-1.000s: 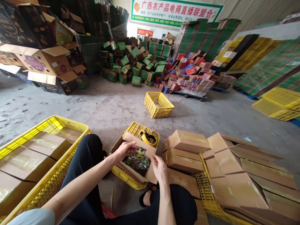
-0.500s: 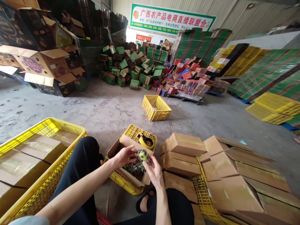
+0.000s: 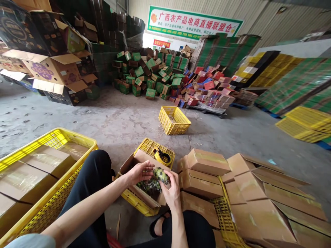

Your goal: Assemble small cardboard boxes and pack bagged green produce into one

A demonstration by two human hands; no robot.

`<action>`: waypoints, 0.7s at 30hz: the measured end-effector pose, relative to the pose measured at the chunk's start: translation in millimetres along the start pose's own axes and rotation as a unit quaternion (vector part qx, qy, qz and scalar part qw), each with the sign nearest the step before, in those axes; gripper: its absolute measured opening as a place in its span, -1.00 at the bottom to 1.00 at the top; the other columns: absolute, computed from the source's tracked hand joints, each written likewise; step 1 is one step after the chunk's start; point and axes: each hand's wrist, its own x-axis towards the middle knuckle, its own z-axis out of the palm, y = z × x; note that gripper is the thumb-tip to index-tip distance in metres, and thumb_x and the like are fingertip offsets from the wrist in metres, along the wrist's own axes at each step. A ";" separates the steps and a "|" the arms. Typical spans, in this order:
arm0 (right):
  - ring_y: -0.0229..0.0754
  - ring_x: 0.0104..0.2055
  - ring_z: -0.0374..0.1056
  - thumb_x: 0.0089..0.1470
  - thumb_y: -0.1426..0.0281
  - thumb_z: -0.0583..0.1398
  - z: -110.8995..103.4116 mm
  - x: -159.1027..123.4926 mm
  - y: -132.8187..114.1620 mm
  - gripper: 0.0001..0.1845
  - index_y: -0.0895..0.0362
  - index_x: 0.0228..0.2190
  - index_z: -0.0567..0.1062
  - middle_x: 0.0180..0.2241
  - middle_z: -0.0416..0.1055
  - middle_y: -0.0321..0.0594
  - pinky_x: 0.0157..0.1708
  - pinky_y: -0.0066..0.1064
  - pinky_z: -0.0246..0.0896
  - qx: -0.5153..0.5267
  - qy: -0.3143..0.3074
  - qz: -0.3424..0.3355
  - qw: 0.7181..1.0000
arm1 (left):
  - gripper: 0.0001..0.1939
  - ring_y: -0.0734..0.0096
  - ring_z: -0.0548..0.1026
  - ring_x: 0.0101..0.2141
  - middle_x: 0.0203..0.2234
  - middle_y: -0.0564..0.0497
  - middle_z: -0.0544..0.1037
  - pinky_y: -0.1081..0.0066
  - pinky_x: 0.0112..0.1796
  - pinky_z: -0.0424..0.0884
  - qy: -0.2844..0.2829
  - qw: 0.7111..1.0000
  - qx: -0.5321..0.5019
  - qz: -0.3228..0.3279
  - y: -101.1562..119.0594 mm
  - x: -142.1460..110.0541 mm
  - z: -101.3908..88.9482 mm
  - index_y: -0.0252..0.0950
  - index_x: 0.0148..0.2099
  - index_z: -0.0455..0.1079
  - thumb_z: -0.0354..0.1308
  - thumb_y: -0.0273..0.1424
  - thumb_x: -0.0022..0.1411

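Grasping one spotted green item point(image 3: 160, 175) in right hand's point(image 3: 171, 192) grip, six o'clock, above one open carton point(image 3: 142, 155). Holding left hand point(image 3: 140, 172) released just beside, item's nine. Counting one black-and-yellow tool point(image 3: 161, 157), carton's one o'clock; one yellow crate point(image 3: 173, 128) beyond, twelve.

Left forearm point(image 3: 90, 205): bare, slanting inward from the lower left
Left hand point(image 3: 141, 173): open, fingers loosely extended toward the right hand
Right forearm point(image 3: 179, 225): bare, rising steeply from the bottom edge
Right hand point(image 3: 172, 193): fingers and thumb curled in a grip
Left knee point(image 3: 100, 167): bent, raised
Right knee point(image 3: 199, 224): bent, lower
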 end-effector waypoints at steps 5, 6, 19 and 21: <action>0.08 0.18 0.36 0.14 0.32 0.27 -0.6 1.3 -0.8 -0.62 0.01 0.02 0.53 0.09 0.38 -0.02 0.22 -0.02 0.31 0.025 0.004 0.002 1.000 | -0.60 0.32 0.62 -0.31 -0.19 -0.14 0.64 0.43 -0.27 0.53 -0.002 1.000 -0.007 -0.004 -3.1 2.0 -4.2 -0.38 -0.06 0.57 0.28 -0.10 0.34; 0.09 0.20 0.35 0.14 0.31 0.28 -0.9 1.8 -1.4 -0.61 0.01 0.03 0.52 0.11 0.38 -0.01 0.23 -0.01 0.30 0.037 0.001 0.004 0.999 | -0.60 0.31 0.62 -0.30 -0.20 -0.14 0.65 0.43 -0.27 0.54 0.000 1.000 -0.007 -0.003 -3.3 1.8 -4.5 -0.38 -0.07 0.58 0.27 -0.11 0.35; 0.11 -0.16 0.62 0.07 -0.10 0.32 -3.6 2.0 -12.5 -0.25 0.11 0.13 0.55 0.05 0.59 0.04 -0.28 -0.17 0.62 0.221 -0.065 0.252 0.940 | -0.75 0.34 0.66 -0.27 -0.23 -0.23 0.68 0.43 -0.11 0.59 0.020 0.996 -0.070 0.048 16.6 -10.0 9.3 -0.48 -0.13 0.59 0.19 -0.36 0.43; 0.17 -0.02 0.58 0.11 -0.14 0.26 -4.6 3.2 -11.3 -0.25 0.09 0.13 0.56 0.14 0.54 0.01 -0.32 -0.21 0.62 0.227 -0.056 0.251 0.939 | -0.74 0.35 0.66 -0.27 -0.24 -0.22 0.68 0.44 -0.11 0.59 0.026 0.996 -0.072 0.044 18.5 -11.6 10.3 -0.47 -0.13 0.59 0.16 -0.37 0.45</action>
